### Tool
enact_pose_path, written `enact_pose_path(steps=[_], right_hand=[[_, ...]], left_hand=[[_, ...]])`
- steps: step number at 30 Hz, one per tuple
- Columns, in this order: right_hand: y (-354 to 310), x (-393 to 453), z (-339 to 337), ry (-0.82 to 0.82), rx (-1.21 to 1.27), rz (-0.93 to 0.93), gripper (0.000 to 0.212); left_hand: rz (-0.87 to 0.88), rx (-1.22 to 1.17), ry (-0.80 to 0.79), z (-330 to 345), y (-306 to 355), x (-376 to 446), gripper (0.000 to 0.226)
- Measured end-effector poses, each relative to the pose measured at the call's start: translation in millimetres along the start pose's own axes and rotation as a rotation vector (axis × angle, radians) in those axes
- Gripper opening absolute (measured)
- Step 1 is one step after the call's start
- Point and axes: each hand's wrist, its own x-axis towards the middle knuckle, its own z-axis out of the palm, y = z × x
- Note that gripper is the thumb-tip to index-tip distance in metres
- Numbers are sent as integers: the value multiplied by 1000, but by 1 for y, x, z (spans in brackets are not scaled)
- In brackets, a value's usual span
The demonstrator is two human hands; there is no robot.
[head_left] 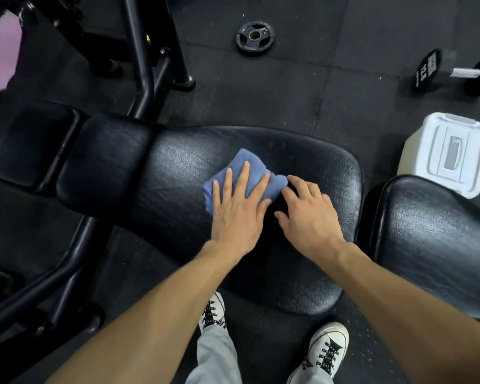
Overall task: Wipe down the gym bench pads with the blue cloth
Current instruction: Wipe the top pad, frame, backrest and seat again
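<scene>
Down at the bottom, two white sneakers with black laces, the left shoe and the right shoe, stand on the dark floor just in front of the bench, pale grey trouser legs above them. Both bare forearms reach up and over the wide pad, black and grainy, catching a bit of shine. The left hand lies flat with fingers spread, palm down on the blue cloth, pressing it onto the middle of that pad. The right hand sits just beside it, fingers bent, fingertips touching the cloth's right corner; whether they truly pinch the fabric, I can't tell. The cloth is bunched and folded, mostly showing beyond the left fingers. To the right, a second black pad starts across a narrow gap. To the left, the pad narrows into two smaller cushioned sections, with black frame tubes running below. Further out, a white lidded container stands on the floor beside the right pad. Beyond that, a dumbbell at far right, a small weight plate lying flat near top centre, and more black machine frame at upper left.
</scene>
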Motion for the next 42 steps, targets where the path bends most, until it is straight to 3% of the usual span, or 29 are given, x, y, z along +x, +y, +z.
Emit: enact_pose_path(steps=[7,10,19,24,33,38,42], right_hand=[[4,-1,1,-26,0,-20,61],[6,-4,5,-12,16,-23,59],[36,-30,15,188,39,42,59],[67,-63,25,151,-15,114,64],[84,-74,36,137,-59,81,74],[86,-72,39,132,-45,69,71],[86,-71,37,134,-45,58,73]], left_hand=[[7,33,-22,28,-2,-121,55],[29,53,-50,31,-2,-135,55],[35,70,-72,26,14,-77,62],[16,53,-39,17,36,-13,63],[-68,-7,-74,-3,81,90,60],[-77,-2,-43,1,92,93,59],[63,37,-37,5,85,62,58]])
